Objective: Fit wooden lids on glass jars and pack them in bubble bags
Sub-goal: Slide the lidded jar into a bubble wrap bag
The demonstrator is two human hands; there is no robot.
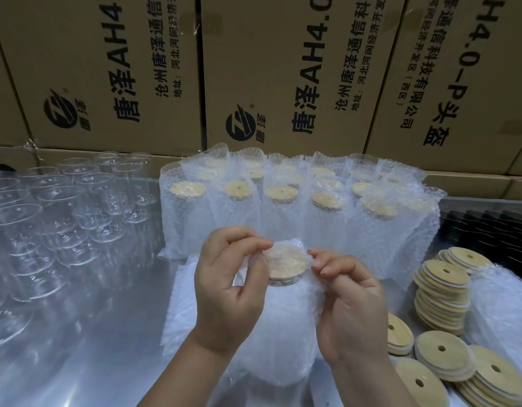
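Note:
A glass jar with a round wooden lid (286, 264) stands inside a bubble bag (283, 327) at the middle of the steel table. My left hand (229, 286) pinches the bag's mouth at the lid's left edge. My right hand (346, 295) pinches the bag's mouth at the lid's right edge. The jar's glass is hidden by the wrap. Behind it stand several packed jars in bubble bags (301, 201), lids showing through.
Several bare glass jars (63, 218) crowd the left of the steel table (107, 333). Stacks of wooden lids with centre holes (441, 292) lie at the right, beside more bubble bags (500, 312). Cardboard cartons (283, 69) wall off the back.

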